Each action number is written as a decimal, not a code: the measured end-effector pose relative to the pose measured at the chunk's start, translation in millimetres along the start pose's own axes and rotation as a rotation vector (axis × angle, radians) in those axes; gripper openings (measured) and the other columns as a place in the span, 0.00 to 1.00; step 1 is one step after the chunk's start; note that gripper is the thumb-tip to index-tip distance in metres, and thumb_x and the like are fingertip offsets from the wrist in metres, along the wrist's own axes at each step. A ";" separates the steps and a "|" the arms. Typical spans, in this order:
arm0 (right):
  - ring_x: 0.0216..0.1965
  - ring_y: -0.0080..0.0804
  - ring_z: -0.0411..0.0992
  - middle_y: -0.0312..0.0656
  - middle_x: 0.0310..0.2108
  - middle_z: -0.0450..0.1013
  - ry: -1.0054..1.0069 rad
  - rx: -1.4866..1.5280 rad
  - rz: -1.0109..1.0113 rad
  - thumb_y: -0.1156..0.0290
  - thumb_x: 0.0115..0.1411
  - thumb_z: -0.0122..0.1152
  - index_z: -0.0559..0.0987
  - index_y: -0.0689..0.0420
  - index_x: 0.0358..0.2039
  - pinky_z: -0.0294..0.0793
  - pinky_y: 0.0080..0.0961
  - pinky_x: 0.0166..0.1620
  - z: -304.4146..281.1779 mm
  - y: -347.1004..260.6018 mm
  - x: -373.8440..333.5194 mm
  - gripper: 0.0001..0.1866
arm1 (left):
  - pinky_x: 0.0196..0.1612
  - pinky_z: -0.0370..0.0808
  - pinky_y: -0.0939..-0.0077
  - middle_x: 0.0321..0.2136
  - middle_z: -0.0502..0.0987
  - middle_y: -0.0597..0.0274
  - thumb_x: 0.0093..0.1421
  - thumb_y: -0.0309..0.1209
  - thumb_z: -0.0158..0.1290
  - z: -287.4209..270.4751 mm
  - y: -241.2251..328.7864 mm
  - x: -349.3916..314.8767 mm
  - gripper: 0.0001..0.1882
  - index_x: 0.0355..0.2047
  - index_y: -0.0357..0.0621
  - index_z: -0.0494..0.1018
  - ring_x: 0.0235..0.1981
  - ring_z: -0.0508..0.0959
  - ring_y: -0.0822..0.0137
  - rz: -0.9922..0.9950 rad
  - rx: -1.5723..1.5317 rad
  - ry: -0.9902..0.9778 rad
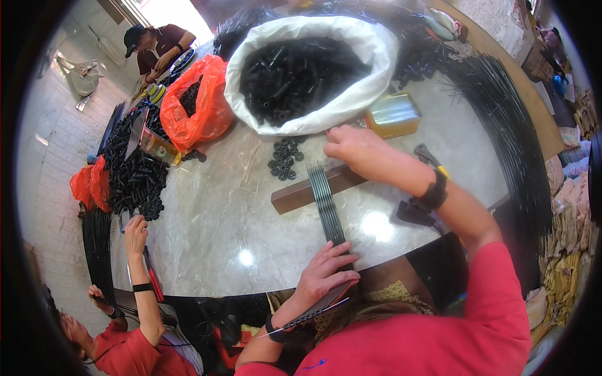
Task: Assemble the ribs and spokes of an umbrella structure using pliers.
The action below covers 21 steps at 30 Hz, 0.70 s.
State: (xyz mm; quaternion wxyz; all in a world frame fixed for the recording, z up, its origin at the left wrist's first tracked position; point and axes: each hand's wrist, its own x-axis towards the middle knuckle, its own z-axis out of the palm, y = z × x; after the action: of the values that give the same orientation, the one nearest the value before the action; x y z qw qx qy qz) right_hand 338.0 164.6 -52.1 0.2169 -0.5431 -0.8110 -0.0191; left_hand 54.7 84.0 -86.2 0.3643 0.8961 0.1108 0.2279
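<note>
My left hand [323, 274] rests over the near end of a flat row of thin black rods [324, 197], its fingers laid across them and gripping them. The rods' far tips lie side by side over a brown bar [295, 196] on the table. Past the bar, my right hand [357, 147] is closed in a pinch beside the white sack; what its fingertips hold is too small to make out. Left of the tips lie small black rings [286, 158]. A thin rod with a dark twisted section [307, 318] crosses my left wrist.
A white sack [382, 53] of black tubular parts and a red bag [216, 122] stand on the table [213, 232]. A yellowish box [395, 115] and pliers [429, 156] lie right. Long black rods [514, 125] line the right edge. Co-workers sit left [147, 338] and far left [164, 50].
</note>
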 end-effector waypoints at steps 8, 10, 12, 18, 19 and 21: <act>0.44 0.46 0.74 0.47 0.37 0.71 -0.021 -0.043 -0.027 0.76 0.56 0.56 0.77 0.59 0.35 0.78 0.40 0.44 -0.1 -0.4 2.3 0.06 | 0.68 0.61 0.45 0.52 0.78 0.60 0.53 0.27 0.66 0.6 -1.4 -0.2 0.13 0.39 0.53 0.81 0.63 0.71 0.52 -0.003 0.007 -0.003; 0.44 0.46 0.74 0.47 0.37 0.71 -0.027 -0.045 -0.024 0.76 0.56 0.57 0.77 0.59 0.35 0.78 0.40 0.44 -0.1 -1.3 2.5 0.06 | 0.67 0.61 0.45 0.52 0.78 0.60 0.53 0.27 0.66 0.9 -1.7 -0.6 0.13 0.39 0.53 0.80 0.63 0.71 0.52 0.000 0.009 -0.002; 0.45 0.46 0.74 0.47 0.38 0.71 -0.032 -0.047 -0.020 0.75 0.56 0.57 0.77 0.59 0.35 0.78 0.39 0.44 -0.4 -2.3 2.9 0.07 | 0.67 0.61 0.45 0.52 0.78 0.60 0.52 0.27 0.66 0.8 -1.7 -0.9 0.13 0.39 0.53 0.80 0.63 0.71 0.52 0.002 0.012 0.000; 0.45 0.46 0.74 0.47 0.38 0.71 -0.038 -0.043 -0.017 0.75 0.56 0.56 0.77 0.58 0.36 0.78 0.39 0.45 -2.0 -3.4 3.9 0.07 | 0.67 0.62 0.45 0.52 0.79 0.60 0.53 0.27 0.66 0.5 -1.8 -0.2 0.13 0.39 0.53 0.80 0.63 0.71 0.52 0.008 0.020 -0.001; 0.45 0.46 0.74 0.47 0.38 0.71 -0.046 -0.039 -0.011 0.75 0.56 0.56 0.77 0.58 0.36 0.78 0.39 0.45 -1.7 -3.3 4.0 0.06 | 0.67 0.62 0.45 0.52 0.79 0.60 0.53 0.27 0.66 0.4 -1.9 0.0 0.13 0.39 0.53 0.80 0.63 0.72 0.52 0.009 0.020 0.000; 0.46 0.45 0.74 0.47 0.38 0.71 -0.053 -0.035 -0.004 0.74 0.57 0.56 0.78 0.58 0.36 0.78 0.38 0.45 -1.7 -3.7 4.4 0.06 | 0.67 0.62 0.46 0.52 0.79 0.60 0.53 0.27 0.66 0.2 -1.8 0.3 0.13 0.38 0.53 0.80 0.63 0.72 0.52 0.010 0.020 0.000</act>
State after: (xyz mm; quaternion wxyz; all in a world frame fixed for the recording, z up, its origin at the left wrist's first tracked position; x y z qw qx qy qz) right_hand 333.9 166.5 -48.2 0.1856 -0.5453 -0.8172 -0.0191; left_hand 55.0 85.2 -87.5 0.3541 0.9003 0.1086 0.2288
